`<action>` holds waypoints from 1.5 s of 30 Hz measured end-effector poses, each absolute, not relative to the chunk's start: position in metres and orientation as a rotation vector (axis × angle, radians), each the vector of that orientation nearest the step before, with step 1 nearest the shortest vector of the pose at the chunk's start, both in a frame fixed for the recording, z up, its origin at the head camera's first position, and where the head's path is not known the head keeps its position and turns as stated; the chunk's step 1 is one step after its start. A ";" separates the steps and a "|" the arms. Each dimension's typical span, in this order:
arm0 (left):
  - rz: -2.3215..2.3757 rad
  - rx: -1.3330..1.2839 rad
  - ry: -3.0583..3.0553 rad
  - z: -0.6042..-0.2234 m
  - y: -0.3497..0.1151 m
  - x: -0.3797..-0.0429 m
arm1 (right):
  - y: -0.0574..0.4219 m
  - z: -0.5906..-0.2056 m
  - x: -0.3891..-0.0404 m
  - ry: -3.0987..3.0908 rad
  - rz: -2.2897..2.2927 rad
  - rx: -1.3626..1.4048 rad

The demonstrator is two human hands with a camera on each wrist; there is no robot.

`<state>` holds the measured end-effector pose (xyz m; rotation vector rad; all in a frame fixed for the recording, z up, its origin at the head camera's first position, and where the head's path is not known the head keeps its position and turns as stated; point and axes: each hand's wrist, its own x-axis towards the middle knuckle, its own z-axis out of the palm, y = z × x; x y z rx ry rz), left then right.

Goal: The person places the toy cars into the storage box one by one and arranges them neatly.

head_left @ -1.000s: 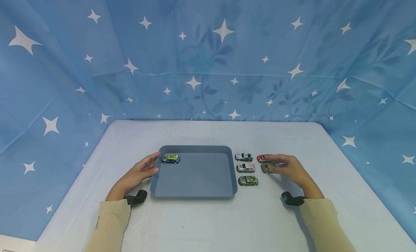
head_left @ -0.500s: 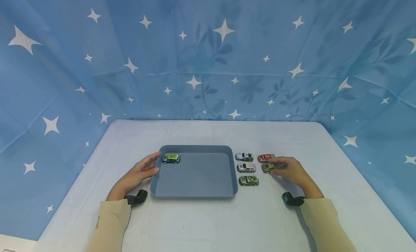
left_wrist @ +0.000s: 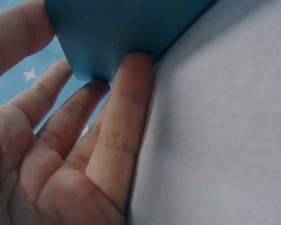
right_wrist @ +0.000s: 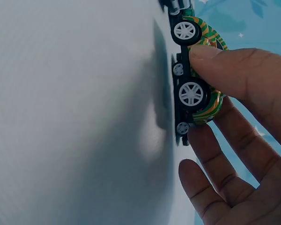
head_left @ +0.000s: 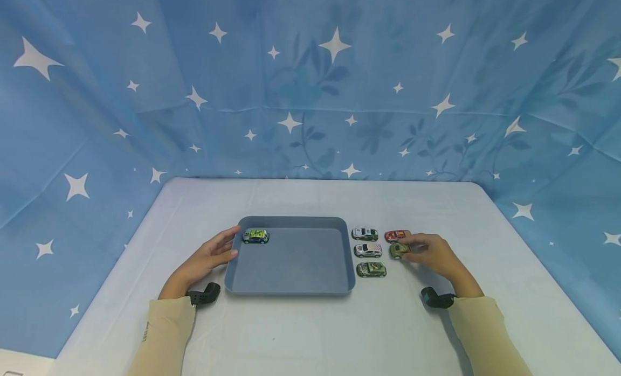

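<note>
Pinched between the thumb and fingers of the right hand is a green-and-orange toy car, located to the right of the tray. In the right wrist view, the thumb is pressed against the car's near side, above two white-spoked wheels; whether the wheels are lifted from the table cannot be told. Just behind the held car, a red toy car is partly covered by the hand. By the left hand nothing is gripped: its fingers are spread, and fingertips are rested against the outside of the tray's left wall, as is confirmed in the left wrist view. Inside the tray, near its far left corner, a yellow-and-blue toy car is placed. Between the tray and the pinched car, three others are arranged in a column: a white-and-dark toy car farthest away, a white-and-pink toy car in the middle, and a camouflage toy car nearest. Both forearms are covered by beige sleeves. Behind the table, a blue curtain is patterned with white stars.
</note>
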<state>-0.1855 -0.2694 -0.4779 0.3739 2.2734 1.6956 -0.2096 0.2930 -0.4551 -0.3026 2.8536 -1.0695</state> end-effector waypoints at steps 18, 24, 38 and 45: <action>1.690 0.374 2.269 -0.477 -0.271 -0.185 | 0.272 -0.434 -0.204 2.843 -1.148 -0.539; 1.696 0.385 2.256 -0.477 -0.270 -0.185 | 0.265 -0.429 -0.202 2.833 -1.169 -0.586; 1.699 0.376 2.260 -0.478 -0.270 -0.186 | 0.246 -0.426 -0.200 2.776 -1.265 -0.653; 1.695 0.376 2.262 -0.479 -0.270 -0.186 | 0.236 -0.425 -0.200 2.755 -1.269 -0.663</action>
